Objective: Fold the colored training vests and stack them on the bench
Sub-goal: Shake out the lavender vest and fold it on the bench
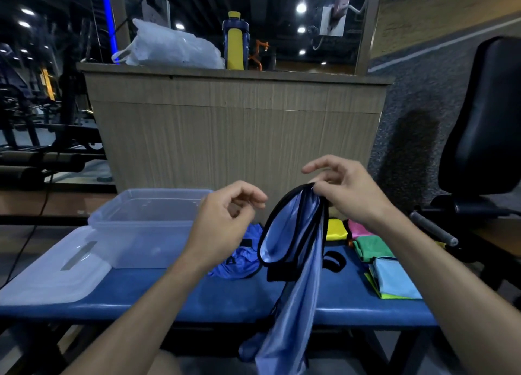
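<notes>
1. I see a long padded blue bench (174, 304) running across the view, and I place everything else against it.
2. My right hand (349, 191) is raised above the bench's middle, fingertips pinching the black-trimmed top edge of a shiny light blue training vest (293, 276).
3. That vest hangs straight down from the pinch, crosses the bench's near edge and trails below it.
4. My left hand (225, 219) hovers above the bench just left of the vest, fingers loosely curled and holding nothing.
5. A crumpled darker blue vest (239, 259) lies on the bench, behind the hanging one.
6. At the bench's right end sits a stack of folded vests (392, 279): pale blue on top, green, pink and yellow pieces showing beyond it.
7. On the bench's left part stands a clear plastic storage tub (146, 222), its clear lid (48, 279) lying flat beside it at the left end.
8. Behind the bench rises a wood-grain counter (239, 121) carrying a yellow and navy water bottle (235, 40) and a white plastic bag (169, 46).
</notes>
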### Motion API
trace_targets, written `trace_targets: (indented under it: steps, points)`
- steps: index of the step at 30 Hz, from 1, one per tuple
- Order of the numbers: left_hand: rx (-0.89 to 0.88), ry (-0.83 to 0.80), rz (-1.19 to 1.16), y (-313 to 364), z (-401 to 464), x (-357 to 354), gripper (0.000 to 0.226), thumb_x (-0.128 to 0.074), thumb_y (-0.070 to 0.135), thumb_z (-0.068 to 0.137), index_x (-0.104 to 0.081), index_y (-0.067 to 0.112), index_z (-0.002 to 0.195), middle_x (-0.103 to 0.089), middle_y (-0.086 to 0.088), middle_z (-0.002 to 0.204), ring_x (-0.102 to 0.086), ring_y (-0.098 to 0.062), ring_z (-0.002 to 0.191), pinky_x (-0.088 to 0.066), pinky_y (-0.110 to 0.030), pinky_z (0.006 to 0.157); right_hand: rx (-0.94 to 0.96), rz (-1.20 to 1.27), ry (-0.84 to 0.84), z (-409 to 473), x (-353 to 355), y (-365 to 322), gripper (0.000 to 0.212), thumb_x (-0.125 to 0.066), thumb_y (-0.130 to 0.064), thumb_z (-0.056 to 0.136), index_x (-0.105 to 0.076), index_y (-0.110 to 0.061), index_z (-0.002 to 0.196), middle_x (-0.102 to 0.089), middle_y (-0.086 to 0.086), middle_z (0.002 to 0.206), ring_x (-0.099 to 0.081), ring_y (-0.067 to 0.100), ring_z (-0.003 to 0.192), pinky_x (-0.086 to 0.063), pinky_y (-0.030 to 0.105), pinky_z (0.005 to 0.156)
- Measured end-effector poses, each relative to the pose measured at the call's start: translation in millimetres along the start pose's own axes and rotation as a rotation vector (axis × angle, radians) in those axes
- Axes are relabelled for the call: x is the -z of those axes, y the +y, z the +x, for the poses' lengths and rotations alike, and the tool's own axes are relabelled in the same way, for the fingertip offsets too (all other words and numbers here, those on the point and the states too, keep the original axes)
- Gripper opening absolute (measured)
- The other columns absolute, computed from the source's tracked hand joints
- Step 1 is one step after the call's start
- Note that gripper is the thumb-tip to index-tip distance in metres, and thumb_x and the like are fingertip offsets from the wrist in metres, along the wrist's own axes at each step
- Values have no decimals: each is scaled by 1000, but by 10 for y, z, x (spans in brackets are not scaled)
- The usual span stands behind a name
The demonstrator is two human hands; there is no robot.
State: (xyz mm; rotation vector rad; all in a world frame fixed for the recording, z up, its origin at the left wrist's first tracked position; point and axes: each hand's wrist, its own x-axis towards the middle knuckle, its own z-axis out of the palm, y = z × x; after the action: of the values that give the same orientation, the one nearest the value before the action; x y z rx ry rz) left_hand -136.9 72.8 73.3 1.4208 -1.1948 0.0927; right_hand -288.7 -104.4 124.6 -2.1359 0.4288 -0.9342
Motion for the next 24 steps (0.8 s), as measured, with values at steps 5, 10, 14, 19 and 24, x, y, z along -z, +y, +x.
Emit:
trace_targets:
  steps: [5, 10, 14, 19, 24]
  points:
    - [-400, -24, 263, 239, -282, -99, 20, -65, 4, 86, -68, 22, 95, -64, 18, 86, -53, -5, 73, -42, -18, 69, 58, -39, -44, 96, 26, -105, 31, -62, -1, 84, -70, -24, 103, -75, 10, 85, -67, 13, 75, -53, 36, 74]
    - [-448, -177, 773, -4, -405, -212, 38, -50, 56, 91, -59, 24, 110, -64, 14, 88, -54, -12, 79, -39, -24, 65, 96, -25, -74, 109, 37, -156, 31, -61, 1, 85, -70, -21, 105, -75, 15, 88, -67, 15, 76, -54, 36, 77]
    - [-444, -275, 919, -268, -334, -82, 39, -42, 57, 91, -58, 23, 81, -59, 7, 69, -58, -21, 65, -44, -32, 55, 100, 70, -88, 95, 182, -120, 33, -59, 8, 87, -70, -15, 109, -74, 16, 87, -64, 16, 79, -51, 34, 75]
    - [-358, -336, 782, -38, 42, 320, 50, -31, 61, 92, -58, 20, 80, -57, 9, 74, -57, -16, 72, -44, -35, 60, 35, 197, -131, 67, 381, 174, 29, -62, 10, 91, -69, -11, 111, -66, 9, 85, -63, 15, 83, -52, 26, 78]
    - [-379, -531, 589, 630, 528, 579, 31, -59, 47, 97, -63, 20, 81, -58, 7, 74, -52, -5, 68, -35, -19, 60, -201, 612, -220, -23, 324, 464, 26, -61, 0, 88, -70, -14, 108, -65, 1, 81, -57, 11, 69, -50, 27, 66]
